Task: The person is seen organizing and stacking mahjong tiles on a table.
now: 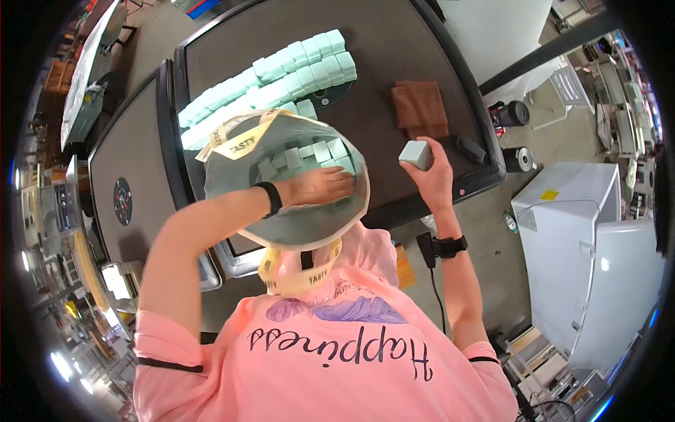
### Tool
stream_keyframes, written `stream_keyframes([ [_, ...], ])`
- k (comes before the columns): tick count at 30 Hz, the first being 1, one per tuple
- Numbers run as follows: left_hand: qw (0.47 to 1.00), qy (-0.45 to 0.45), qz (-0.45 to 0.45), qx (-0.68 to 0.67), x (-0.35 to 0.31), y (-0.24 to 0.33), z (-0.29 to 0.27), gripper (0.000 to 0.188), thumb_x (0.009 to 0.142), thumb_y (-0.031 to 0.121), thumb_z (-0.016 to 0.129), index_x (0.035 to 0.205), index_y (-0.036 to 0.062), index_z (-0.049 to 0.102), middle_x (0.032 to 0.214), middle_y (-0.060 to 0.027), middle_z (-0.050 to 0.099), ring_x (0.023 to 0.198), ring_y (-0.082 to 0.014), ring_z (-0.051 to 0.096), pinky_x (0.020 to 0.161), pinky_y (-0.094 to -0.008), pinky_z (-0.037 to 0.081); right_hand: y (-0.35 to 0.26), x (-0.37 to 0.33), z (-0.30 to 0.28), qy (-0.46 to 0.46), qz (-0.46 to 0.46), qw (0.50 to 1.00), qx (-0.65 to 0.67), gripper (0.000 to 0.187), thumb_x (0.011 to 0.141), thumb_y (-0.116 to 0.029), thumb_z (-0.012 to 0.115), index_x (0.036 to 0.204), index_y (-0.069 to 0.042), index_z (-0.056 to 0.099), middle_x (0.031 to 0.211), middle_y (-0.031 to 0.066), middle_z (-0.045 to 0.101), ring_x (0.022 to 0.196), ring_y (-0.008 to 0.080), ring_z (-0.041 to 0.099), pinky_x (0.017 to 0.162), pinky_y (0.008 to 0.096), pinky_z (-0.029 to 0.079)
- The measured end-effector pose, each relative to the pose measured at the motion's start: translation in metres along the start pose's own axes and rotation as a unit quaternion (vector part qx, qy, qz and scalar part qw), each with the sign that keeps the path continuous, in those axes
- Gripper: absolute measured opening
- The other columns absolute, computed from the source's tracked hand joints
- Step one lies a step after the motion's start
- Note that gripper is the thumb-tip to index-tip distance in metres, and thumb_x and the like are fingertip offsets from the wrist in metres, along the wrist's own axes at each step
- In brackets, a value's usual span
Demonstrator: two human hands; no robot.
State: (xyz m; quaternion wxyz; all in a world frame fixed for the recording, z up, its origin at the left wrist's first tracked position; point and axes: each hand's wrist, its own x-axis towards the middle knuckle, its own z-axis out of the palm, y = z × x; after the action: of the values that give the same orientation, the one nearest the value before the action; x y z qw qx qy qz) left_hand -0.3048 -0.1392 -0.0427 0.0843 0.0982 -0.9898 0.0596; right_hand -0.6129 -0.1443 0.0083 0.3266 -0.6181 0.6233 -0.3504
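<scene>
A pale mint-green cube (415, 154) is pinched between the thumb and fingers of my right hand (436, 181), above the right part of the dark table. My left hand (322, 186) reaches inside a large open bag with a cream rim (365, 204) and tape-like handles. There, more pale cubes (321, 151) sit loosely, touching its fingers. These fingers are bent and close together; whatever lies under them is hidden. Beyond the bag, long rows of matching mint-green cubes (299, 72) stand side by side on the mahjong-type table (383, 49).
A folded brown cloth (420, 107) lies on the table near my right hand, with a small black object (470, 149) beside it. Another dark-topped table (140, 162) adjoins on the left. At the right stand a white cabinet (562, 260) and black rolls (518, 159) on the floor.
</scene>
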Motion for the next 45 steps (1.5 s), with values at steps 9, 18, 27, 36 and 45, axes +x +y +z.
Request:
stream_keyframes([
  [9, 0.921, 0.114, -0.308, -0.21, -0.032, 0.001, -0.242, 0.021, 0.082, 0.003, 0.07, 0.102, 0.0084, 0.071, 0.092, -0.0065, 0.07, 0.084, -0.028, 0.069, 0.072, -0.0406, 0.057, -0.174, 0.063, -0.031, -0.105, -0.168, 0.973, 0.117, 0.055, 0.079, -0.008, 0.086, 0.129, -0.005, 0.062, 0.12, 0.0098, 0.067, 0.11, 0.0217, 0.066, 0.094, 0.0346, 0.053],
  [18, 0.731, 0.284, -0.603, -0.147, -0.099, 0.115, -0.23, 0.019, 0.091, -0.009, 0.063, 0.101, 0.002, 0.074, 0.095, -0.0109, 0.074, 0.083, -0.0227, 0.071, 0.075, -0.0322, 0.055, -0.279, 0.024, 0.105, -0.602, -0.483, 0.596, -0.223, 0.051, 0.075, -0.012, 0.078, 0.122, -0.007, 0.061, 0.12, 0.0097, 0.066, 0.111, 0.0351, 0.065, 0.086, 0.0472, 0.056],
  [27, 0.542, 0.322, -0.76, -0.158, -0.137, 0.234, -0.182, 0.02, 0.093, -0.008, 0.062, 0.107, 0.0011, 0.072, 0.095, -0.0096, 0.075, 0.083, -0.0182, 0.072, 0.074, -0.0294, 0.055, -0.119, -0.021, 0.234, -0.652, -0.559, 0.293, -0.421, 0.05, 0.077, -0.013, 0.08, 0.125, -0.011, 0.067, 0.127, 0.0077, 0.068, 0.116, 0.0317, 0.066, 0.097, 0.045, 0.055],
  [36, 0.502, 0.323, -0.775, -0.21, -0.145, 0.243, -0.157, 0.019, 0.094, -0.006, 0.062, 0.109, 0.0017, 0.072, 0.096, -0.0097, 0.075, 0.084, -0.0177, 0.073, 0.074, -0.0291, 0.056, -0.055, -0.001, 0.24, -0.58, -0.696, 0.312, -0.284, 0.04, 0.079, -0.011, 0.075, 0.118, -0.01, 0.064, 0.122, 0.0049, 0.065, 0.126, 0.026, 0.057, 0.111, 0.0399, 0.043],
  [45, 0.596, 0.286, -0.72, -0.21, -0.144, 0.207, -0.159, 0.016, 0.094, -0.005, 0.064, 0.105, 0.0009, 0.074, 0.093, -0.0113, 0.074, 0.082, -0.0204, 0.072, 0.074, -0.0313, 0.056, -0.062, -0.007, 0.226, -0.623, -0.601, 0.347, -0.362, 0.04, 0.075, -0.023, 0.082, 0.113, -0.013, 0.076, 0.115, 0.0099, 0.071, 0.125, 0.0285, 0.059, 0.115, 0.0411, 0.042],
])
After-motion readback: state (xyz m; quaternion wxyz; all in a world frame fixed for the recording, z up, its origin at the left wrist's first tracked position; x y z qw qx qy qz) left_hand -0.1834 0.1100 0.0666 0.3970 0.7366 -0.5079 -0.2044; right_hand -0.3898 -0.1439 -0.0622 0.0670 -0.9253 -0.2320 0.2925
